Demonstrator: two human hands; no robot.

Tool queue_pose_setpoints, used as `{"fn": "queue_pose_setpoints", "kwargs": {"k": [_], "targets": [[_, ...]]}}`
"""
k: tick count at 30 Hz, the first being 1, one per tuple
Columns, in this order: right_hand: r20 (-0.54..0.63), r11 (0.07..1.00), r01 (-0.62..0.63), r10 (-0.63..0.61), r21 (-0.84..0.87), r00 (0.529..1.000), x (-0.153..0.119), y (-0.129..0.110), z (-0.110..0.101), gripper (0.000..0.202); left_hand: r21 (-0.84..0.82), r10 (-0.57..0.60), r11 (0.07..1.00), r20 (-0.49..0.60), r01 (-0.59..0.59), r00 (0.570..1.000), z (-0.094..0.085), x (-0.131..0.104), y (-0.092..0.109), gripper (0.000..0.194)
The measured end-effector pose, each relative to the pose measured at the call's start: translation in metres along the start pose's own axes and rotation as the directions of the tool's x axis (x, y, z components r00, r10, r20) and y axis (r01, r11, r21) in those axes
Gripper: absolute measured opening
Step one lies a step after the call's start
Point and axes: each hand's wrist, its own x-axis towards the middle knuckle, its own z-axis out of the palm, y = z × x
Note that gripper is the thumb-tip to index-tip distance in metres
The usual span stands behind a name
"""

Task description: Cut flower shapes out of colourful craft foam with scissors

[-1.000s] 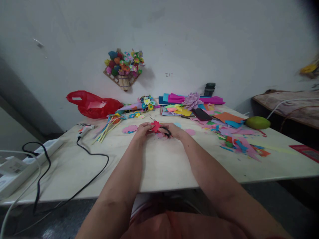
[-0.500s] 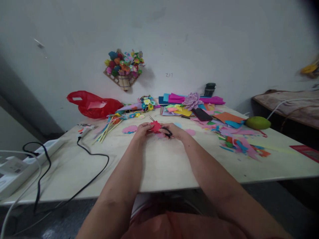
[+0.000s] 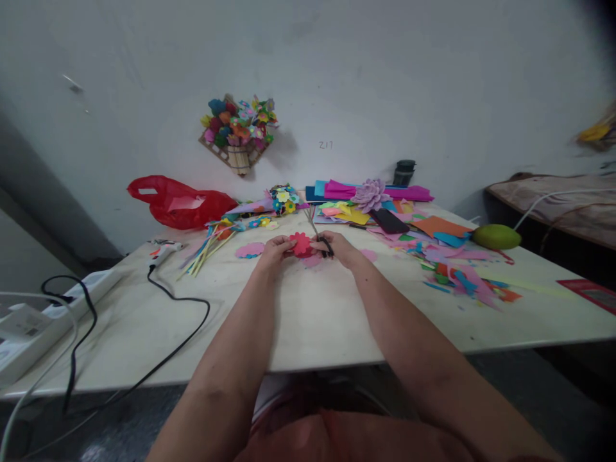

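A red scalloped paper flower [image 3: 301, 244] is held just above the middle of the table. My left hand [image 3: 278, 249] pinches its left edge. My right hand [image 3: 337, 248] is closed on black-handled scissors [image 3: 326, 246], whose blades point up and away behind the flower; its fingertips also touch the flower's right edge. Pink scalloped cutouts [image 3: 251, 249] lie left of my hands, with blue edges showing beneath, and more pink pieces [image 3: 368, 255] lie under and to the right.
Paper scraps [image 3: 464, 282], a dark phone [image 3: 389, 222] and a green mango-like fruit [image 3: 496, 236] are at the right. A red bag [image 3: 183, 204] sits at the back left. A glue gun [image 3: 165, 253] with a black cord and a power strip [image 3: 91, 292] are at the left.
The scissors have swung so their blades point up and slightly left, right of the flower instead of behind its left side. The right fingers have shifted; the left hand has barely moved.
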Motion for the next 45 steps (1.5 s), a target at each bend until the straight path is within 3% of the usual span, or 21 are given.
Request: {"fn": "queue_pose_setpoints", "kwargs": {"k": [10,17,24,32,39,45], "targets": [[-0.094,0.974,0.069,-0.050,0.216,0.994,0.005,0.000,0.005,0.039,0.129,-0.099,0.988,0.117,0.084,0.988,0.003,-0.005,-0.001,0.037],[-0.108,0.984,0.037,-0.018,0.176,0.994,0.003,-0.002,0.008,0.031,0.139,-0.109,0.985,0.058,0.100,0.992,0.004,-0.005,0.000,0.034],[-0.054,0.989,-0.018,0.026,0.149,0.998,0.001,-0.003,0.014,0.029,0.043,-0.118,0.992,-0.014,0.119,0.993,0.003,-0.003,-0.001,0.030],[0.072,0.991,-0.065,0.057,0.116,0.996,0.001,0.000,0.009,0.023,-0.038,-0.027,0.999,-0.014,0.027,1.000,0.003,0.000,-0.002,0.029],[-0.095,0.986,0.010,0.006,0.166,0.995,0.003,-0.001,0.008,0.036,0.028,-0.062,0.998,0.041,0.061,0.997,0.001,-0.002,-0.002,0.027],[-0.076,0.985,0.058,-0.046,0.163,0.996,0.003,-0.001,0.010,0.036,0.078,-0.110,0.992,0.135,0.100,0.985,0.005,-0.005,-0.002,0.031]]}}
